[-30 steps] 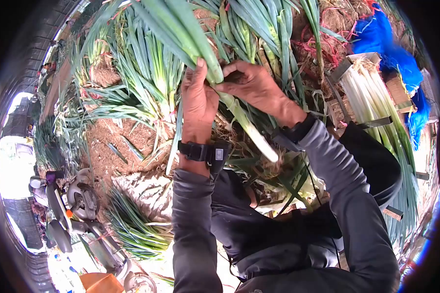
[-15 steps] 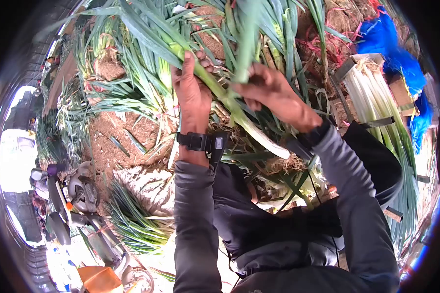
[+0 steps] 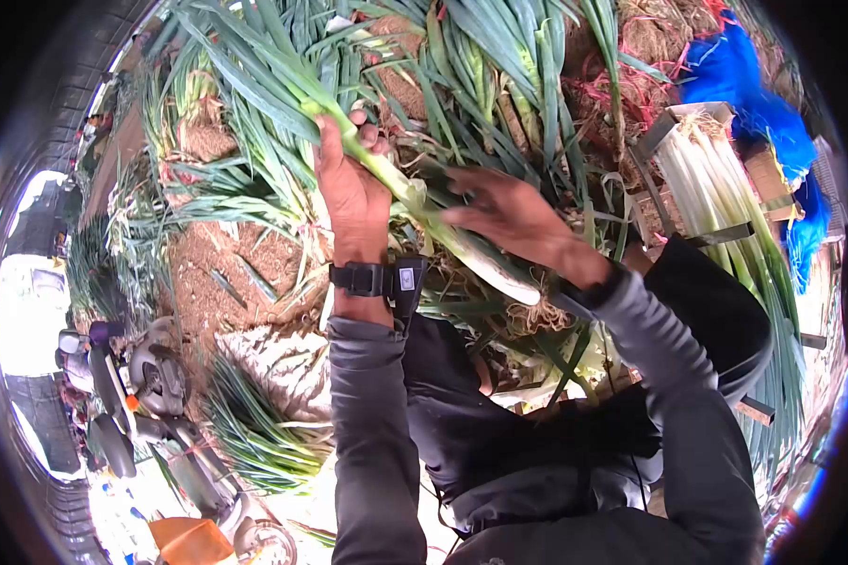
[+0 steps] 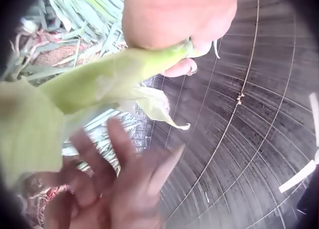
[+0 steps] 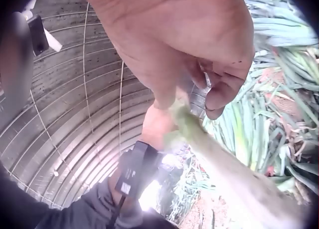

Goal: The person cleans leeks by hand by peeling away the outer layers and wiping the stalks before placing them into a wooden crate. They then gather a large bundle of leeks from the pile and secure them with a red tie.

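Towards eleven o'clock, the left hand [image 3: 353,193] curled its fingers round a leek [image 3: 383,169]; at two, the right hand [image 3: 523,221] held nothing, fingers parted. Skin [image 4: 155,107] hung loose (trimming looked unfinished).

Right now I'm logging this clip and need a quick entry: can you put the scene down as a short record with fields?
Left hand: fingers curled round a leek
Right hand: fingers spread beside the stalk, blurred; contact unclear
Held leek: leaves toward upper left, white end toward lower right
Loose piece: a pale torn strip hanging off the stalk
At the right: white-stemmed leeks side by side, blue material near their root ends
Lower left: motorbike
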`<state>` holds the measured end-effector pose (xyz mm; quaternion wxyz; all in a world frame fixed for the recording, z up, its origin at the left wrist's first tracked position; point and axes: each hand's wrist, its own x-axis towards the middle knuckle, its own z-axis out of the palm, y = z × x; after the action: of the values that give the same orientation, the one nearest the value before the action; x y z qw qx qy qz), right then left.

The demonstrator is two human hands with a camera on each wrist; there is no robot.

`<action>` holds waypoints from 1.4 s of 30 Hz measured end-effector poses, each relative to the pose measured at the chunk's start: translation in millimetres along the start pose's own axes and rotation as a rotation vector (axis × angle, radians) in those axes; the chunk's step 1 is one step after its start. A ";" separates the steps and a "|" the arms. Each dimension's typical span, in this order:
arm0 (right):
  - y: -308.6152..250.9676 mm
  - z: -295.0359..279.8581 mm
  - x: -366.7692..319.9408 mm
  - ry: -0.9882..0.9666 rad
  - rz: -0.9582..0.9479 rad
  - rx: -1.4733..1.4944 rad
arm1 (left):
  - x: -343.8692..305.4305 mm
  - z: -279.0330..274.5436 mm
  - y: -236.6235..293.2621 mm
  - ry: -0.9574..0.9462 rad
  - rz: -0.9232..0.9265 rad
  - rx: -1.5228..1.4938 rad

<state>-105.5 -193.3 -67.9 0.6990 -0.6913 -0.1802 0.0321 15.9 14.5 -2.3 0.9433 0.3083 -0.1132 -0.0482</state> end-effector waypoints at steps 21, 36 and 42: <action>79.5 -56.8 -172.7 -0.145 0.291 -0.893 | -1.3 -5.1 26.6 0.130 0.155 0.259; -20.1 38.2 56.3 0.304 -0.076 -0.572 | 5.7 -10.1 1.7 0.116 0.038 -0.021; -35.8 23.6 60.1 0.029 0.020 -0.294 | -0.7 -7.6 4.9 0.112 0.043 -0.013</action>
<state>-63.7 -154.6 -20.9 0.5924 -0.7883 -0.1660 0.0025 17.1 22.9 -5.5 0.9509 0.3021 -0.0664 -0.0113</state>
